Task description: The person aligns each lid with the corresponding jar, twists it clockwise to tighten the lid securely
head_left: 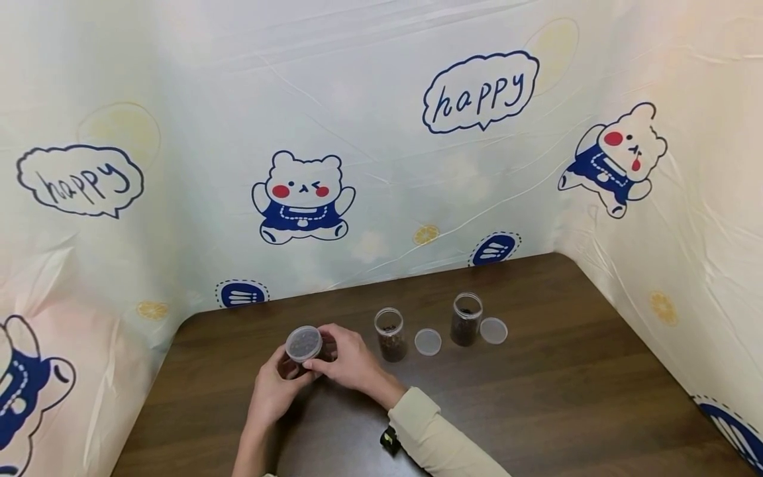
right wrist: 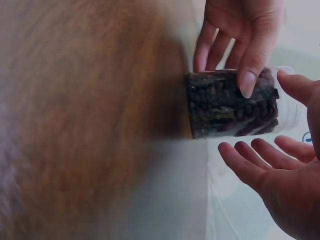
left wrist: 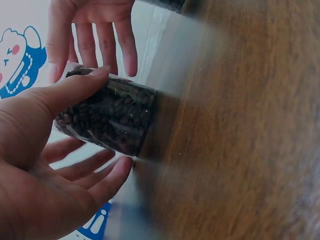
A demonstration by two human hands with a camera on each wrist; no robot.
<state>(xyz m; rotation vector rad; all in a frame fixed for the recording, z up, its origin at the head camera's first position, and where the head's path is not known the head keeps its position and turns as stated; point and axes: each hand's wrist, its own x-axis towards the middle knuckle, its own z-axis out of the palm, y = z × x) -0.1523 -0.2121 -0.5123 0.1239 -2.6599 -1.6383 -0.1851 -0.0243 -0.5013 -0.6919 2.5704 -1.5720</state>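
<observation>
Jar (right wrist: pixel 232 111) in left hand (head_left: pixel 277 386), clear, cylindrical, bean-filled

The head view looks down across the table (head_left: pixel 536 404); both wrist views, close and sideways, share the bean-filled jar (left wrist: pixel 117 115).

A clear, round jar (right wrist: pixel 212 122) is standing about upright at the left part of the table (head_left: pixel 536 411); whether its base is touching the wood is unclear. Dark beans (left wrist: pixel 120 115) are filling it to just below the neck. A translucent, round lid (head_left: pixel 304 343) is covering its mouth. The left hand (head_left: pixel 275 391) is gripping the jar's side; the right hand (head_left: pixel 352 361) is holding the lid's rim.
</observation>
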